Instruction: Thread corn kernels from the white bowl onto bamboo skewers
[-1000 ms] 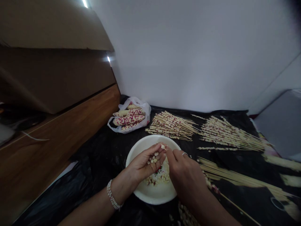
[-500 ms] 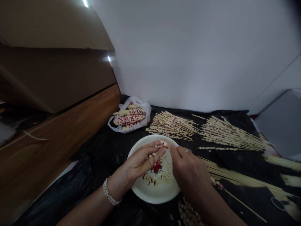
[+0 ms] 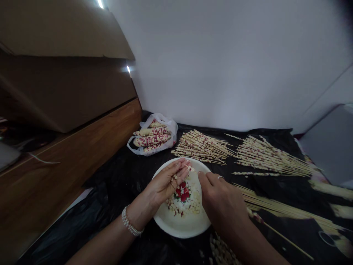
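Observation:
A white bowl (image 3: 182, 228) with a red flower print sits on the black plastic sheet (image 3: 118, 184) and holds loose corn kernels (image 3: 187, 208). My left hand (image 3: 164, 184) hovers over the bowl's left side, palm up and cupped, with a few kernels lying on its fingers. My right hand (image 3: 220, 200) is over the bowl's right rim, fingers curled in a pinch; a thin skewer (image 3: 275, 232) loaded with kernels runs out from under it to the right.
A plastic bag of red-and-white corn cobs (image 3: 151, 138) lies at the back left. Two heaps of kernel-loaded skewers (image 3: 202, 147) (image 3: 267, 156) and bare skewers (image 3: 278, 209) lie behind and right. A wooden ledge (image 3: 68, 154) runs along the left, a grey box (image 3: 331, 143) at right.
My left hand has shifted left and tilted, uncovering the red flower in the bowl; fewer kernels rest on it. My right hand has drawn slightly right and back.

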### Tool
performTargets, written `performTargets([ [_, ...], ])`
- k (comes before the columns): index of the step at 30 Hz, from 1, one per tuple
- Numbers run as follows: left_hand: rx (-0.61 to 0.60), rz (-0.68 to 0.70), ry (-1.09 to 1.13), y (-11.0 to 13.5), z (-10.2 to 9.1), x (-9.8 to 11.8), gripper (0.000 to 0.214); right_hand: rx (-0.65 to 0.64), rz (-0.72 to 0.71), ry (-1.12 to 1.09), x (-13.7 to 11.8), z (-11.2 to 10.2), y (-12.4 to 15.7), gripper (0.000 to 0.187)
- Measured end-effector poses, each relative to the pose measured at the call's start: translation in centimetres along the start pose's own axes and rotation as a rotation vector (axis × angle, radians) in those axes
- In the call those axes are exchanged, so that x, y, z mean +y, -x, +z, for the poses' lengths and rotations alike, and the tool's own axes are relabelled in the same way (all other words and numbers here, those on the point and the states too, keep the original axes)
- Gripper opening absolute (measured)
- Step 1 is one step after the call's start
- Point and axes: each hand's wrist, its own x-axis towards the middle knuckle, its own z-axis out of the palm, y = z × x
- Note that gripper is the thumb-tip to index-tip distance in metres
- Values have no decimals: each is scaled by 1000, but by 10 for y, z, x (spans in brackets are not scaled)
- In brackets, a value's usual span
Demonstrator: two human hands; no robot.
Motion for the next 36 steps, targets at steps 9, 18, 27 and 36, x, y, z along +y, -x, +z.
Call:
performTargets([
  [9,-58,-32,-14,4,0,4,27,17,-3,-3,0,3,1,23],
  [18,-38,34,-76,2,1,-1,21,41,3,-18,0,1,0,18],
  [27,-71,32,-114,4,2,-4,25,38,1,6,2,3,-2,17],
  [36,-24,-24,-49,3,3,-2,23,4,7,8,0,0,0,22],
])
